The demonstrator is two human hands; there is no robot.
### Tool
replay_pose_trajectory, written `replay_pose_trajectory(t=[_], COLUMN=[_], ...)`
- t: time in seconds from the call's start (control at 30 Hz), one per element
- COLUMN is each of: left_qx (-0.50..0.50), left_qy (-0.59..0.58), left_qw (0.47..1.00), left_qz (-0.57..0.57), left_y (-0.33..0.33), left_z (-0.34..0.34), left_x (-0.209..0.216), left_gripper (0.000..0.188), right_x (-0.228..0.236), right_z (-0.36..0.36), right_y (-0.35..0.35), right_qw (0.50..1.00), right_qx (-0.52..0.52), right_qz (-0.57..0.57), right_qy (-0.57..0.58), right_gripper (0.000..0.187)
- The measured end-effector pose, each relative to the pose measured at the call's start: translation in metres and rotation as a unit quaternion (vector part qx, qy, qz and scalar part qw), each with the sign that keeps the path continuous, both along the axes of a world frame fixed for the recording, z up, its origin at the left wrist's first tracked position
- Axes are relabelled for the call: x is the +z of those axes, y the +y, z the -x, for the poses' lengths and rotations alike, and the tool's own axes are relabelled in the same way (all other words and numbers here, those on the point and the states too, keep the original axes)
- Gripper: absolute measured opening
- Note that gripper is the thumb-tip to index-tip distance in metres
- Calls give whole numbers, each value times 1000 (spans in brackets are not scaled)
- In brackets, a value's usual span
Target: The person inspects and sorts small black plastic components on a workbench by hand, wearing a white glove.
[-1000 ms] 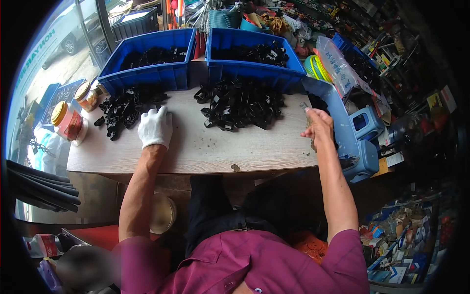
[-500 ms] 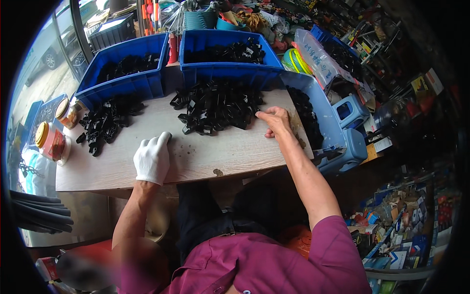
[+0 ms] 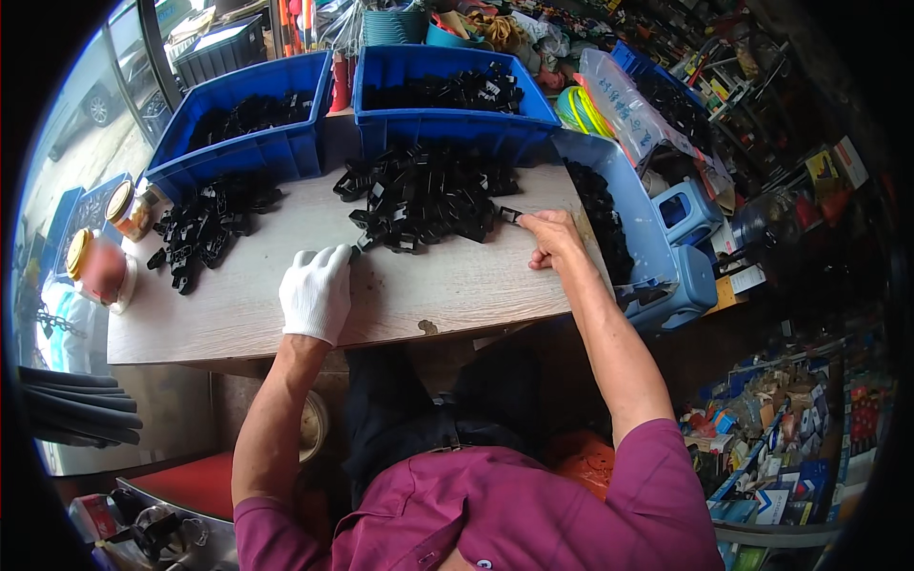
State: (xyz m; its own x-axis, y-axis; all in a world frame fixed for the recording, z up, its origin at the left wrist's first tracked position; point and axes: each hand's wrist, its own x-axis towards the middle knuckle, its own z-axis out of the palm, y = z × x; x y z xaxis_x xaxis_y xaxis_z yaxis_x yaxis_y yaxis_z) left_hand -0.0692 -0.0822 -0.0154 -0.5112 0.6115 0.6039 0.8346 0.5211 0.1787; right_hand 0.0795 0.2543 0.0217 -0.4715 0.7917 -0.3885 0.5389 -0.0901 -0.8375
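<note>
Two heaps of small black plastic parts lie on the pale wood-grain table (image 3: 457,295): a large heap (image 3: 424,195) at centre and a smaller heap (image 3: 205,228) to the left. My right hand (image 3: 554,238), bare, pinches one black plastic part (image 3: 510,215) between thumb and finger at the right edge of the large heap. In a white knit glove, my left hand (image 3: 317,293) is closed just below that heap's left side. Something dark shows at its fingertips, too small to make out.
Behind the heaps stand a left blue bin (image 3: 243,157) and a right blue bin (image 3: 457,122), both holding black parts. A lighter blue tub (image 3: 652,224) with more parts adjoins the table's right edge, beside blue stools (image 3: 692,276). Lidded jars (image 3: 99,268) sit at the left edge.
My left hand has moved right and slightly away from me, toward the large heap. My right hand has shifted slightly right, and a black part now shows plainly in its pinch.
</note>
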Motion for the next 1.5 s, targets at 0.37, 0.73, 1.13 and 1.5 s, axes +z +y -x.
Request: replay_pose_trajectory(t=[0.37, 0.73, 1.13, 1.5], left_qx=[-32, -96, -249, -329], left_qy=[-57, -269, -162, -92], left_qw=[997, 936, 952, 940], left_qz=[-40, -206, -67, 0], left_y=[7, -3, 84, 97], left_z=[-11, -35, -49, -40], left_x=[2, 2, 1, 2], left_gripper=[26, 29, 24, 29], right_x=[5, 5, 0, -4], right_z=[-10, -45, -29, -30], right_y=[-8, -28, -82, -82], right_qw=[992, 987, 959, 957], right_qx=[101, 151, 279, 284], right_qz=[-75, -35, -34, -37], right_qy=[-6, 36, 41, 45], right_gripper=[49, 36, 30, 23])
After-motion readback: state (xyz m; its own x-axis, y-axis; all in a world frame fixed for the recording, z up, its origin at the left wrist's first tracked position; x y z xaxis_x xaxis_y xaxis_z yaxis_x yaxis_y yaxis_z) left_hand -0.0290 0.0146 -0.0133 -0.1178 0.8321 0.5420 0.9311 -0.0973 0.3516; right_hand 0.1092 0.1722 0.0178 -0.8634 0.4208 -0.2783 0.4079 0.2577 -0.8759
